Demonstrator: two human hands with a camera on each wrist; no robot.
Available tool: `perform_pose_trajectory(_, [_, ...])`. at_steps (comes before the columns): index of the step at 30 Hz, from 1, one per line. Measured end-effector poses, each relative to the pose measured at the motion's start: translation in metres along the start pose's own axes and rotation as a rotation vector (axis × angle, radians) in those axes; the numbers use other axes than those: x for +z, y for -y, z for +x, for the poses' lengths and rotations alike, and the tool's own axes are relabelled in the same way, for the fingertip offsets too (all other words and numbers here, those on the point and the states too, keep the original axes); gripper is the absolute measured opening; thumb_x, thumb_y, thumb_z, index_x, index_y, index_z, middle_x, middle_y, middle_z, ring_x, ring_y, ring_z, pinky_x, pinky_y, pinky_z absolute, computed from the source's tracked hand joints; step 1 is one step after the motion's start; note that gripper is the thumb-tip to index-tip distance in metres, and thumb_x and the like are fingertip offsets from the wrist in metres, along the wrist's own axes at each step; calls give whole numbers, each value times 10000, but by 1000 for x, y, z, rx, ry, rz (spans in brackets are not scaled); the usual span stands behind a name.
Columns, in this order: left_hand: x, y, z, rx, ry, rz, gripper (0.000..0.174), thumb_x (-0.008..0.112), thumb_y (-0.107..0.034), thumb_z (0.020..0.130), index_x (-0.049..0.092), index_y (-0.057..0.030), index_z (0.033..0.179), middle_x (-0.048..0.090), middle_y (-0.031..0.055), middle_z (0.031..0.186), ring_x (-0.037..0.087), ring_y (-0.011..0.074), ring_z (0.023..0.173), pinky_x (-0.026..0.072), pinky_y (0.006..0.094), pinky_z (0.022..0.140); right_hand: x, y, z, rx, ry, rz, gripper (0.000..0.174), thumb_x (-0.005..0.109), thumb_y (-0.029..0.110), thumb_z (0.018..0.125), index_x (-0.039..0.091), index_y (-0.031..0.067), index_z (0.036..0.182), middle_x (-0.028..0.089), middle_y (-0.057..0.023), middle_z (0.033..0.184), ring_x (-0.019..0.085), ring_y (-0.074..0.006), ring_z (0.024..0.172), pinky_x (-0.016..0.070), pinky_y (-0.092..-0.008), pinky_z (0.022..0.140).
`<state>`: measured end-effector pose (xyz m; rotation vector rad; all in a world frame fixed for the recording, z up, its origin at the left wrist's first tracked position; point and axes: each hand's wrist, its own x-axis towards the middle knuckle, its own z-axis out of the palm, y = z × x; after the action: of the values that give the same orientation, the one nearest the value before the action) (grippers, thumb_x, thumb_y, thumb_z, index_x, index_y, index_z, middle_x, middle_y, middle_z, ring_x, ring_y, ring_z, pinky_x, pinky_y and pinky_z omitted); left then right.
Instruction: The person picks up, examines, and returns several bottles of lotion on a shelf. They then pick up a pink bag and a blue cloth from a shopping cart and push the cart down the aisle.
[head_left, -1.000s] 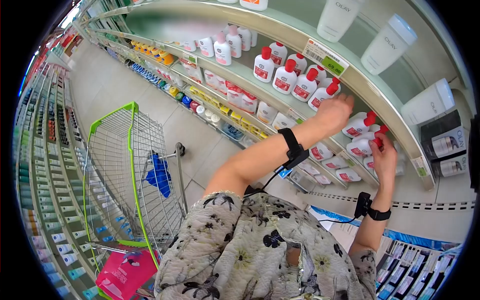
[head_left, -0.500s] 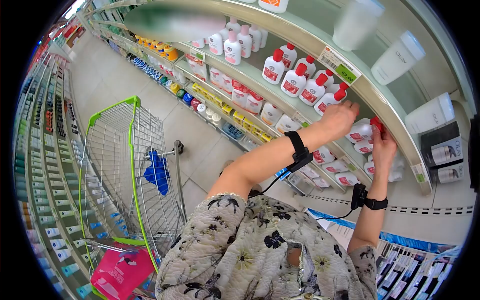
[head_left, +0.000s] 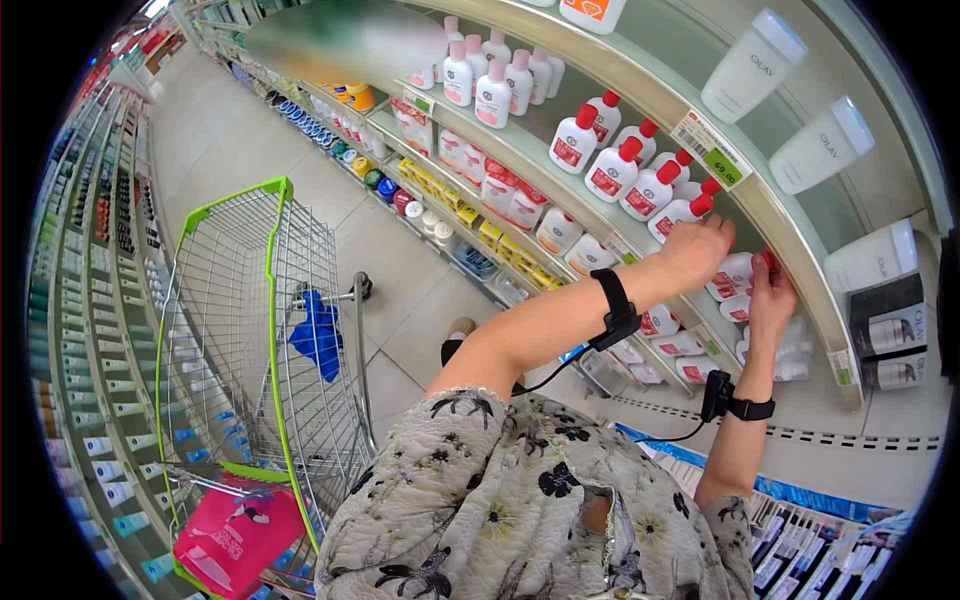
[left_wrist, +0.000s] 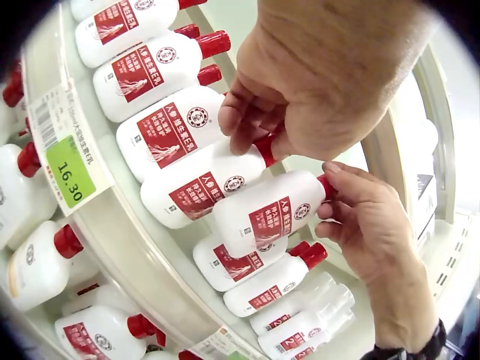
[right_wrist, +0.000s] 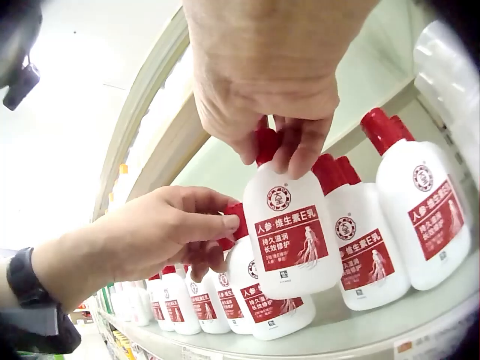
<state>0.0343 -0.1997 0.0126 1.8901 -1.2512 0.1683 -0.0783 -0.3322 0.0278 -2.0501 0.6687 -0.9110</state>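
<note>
My left hand point(head_left: 700, 255) is at a row of white lotion bottles with red caps on a shelf. In the left wrist view it pinches the cap of one lotion bottle point(left_wrist: 196, 184), its fingers partly hiding the red top. Just beside it, my right hand point(left_wrist: 375, 225) grips the red cap of another lotion bottle point(right_wrist: 289, 232) from above. That bottle stands upright in front of its neighbours in the right wrist view and overlaps the one at my left hand. Matching bottles point(right_wrist: 364, 247) flank it.
White bottles with pink caps point(head_left: 492, 95) line the same shelf further left. OLAY tubes point(head_left: 755, 65) stand on the shelf above, behind a price rail point(head_left: 710, 150). A wire shopping cart point(head_left: 270, 290) with a green rim holds a pink bag point(head_left: 240, 535) on my left.
The head view has turned, shifting the shelf rightward in it. My right hand has moved left along the shelf, closer to my left hand, which stays by the same bottles.
</note>
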Motion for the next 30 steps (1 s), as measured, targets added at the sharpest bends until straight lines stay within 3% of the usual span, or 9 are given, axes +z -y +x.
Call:
perform_pose_trajectory(6, [-3,2,0,-9,63,-13,302,568,-19,713,498,-17,1006,571,178,949,614,350,818,502,425,658,-2,-2,1,-154,-151,91,173,613,99,869,620,-25,990,608,-36,817,536,-83,689,447,-230,612])
perform_pose_trajectory(13, [-23,6,-5,-7,169,-115,406,568,5,722,490,-26,1119,566,172,1046,591,369,892,488,443,736,10,-10,2,-159,-329,220,124,576,44,881,628,-16,976,618,-27,799,514,-68,608,432,-213,543])
perform_pose_trajectory(18, [-33,17,-5,61,223,-137,390,541,-3,752,489,-28,1137,561,182,1063,576,371,943,478,434,782,15,-17,4,-87,-414,371,139,550,-39,848,623,-34,966,625,-75,876,597,-127,682,522,-262,602])
perform_pose_trajectory(20, [-28,19,-8,62,242,-171,355,518,-11,787,492,-28,1141,562,180,1074,567,373,960,470,439,795,12,-47,10,-94,-346,219,158,565,-12,822,630,-20,965,644,-121,902,626,-221,755,518,-335,674])
perform_pose_trajectory(22, [-23,20,-10,142,196,-184,319,511,-31,827,493,-31,1145,562,180,1078,565,376,957,468,442,788,19,-60,16,-245,-411,-212,187,576,40,790,636,0,962,646,-174,920,614,-329,836,477,-409,771])
perform_pose_trajectory(24, [-28,12,-8,91,266,-182,302,508,-55,856,491,-40,1158,562,175,1068,568,370,944,468,438,772,24,-25,11,-241,-341,-193,217,566,105,788,635,9,970,632,-211,951,577,-401,905,433,-456,822])
perform_pose_trajectory(26, [-25,9,-6,106,265,-190,310,528,-70,855,489,-41,1161,563,172,1060,575,361,920,470,428,759,25,-15,11,-192,-219,-238,213,551,118,804,635,6,965,636,-204,952,580,-391,914,439,-446,820])
perform_pose_trajectory(28, [-24,5,-4,113,255,-187,319,547,-85,853,488,-42,1164,564,169,1052,583,353,895,473,418,746,32,-20,18,-312,-272,-502,196,583,128,798,638,-14,922,651,-174,866,622,-296,808,479,-383,740])
perform_pose_trajectory(30, [-23,0,-1,49,255,-227,319,576,-126,821,498,-75,1125,567,141,1046,580,350,912,494,447,709,32,-9,23,-173,-158,-424,208,569,127,804,633,-3,954,642,-189,915,601,-335,873,464,-403,773])
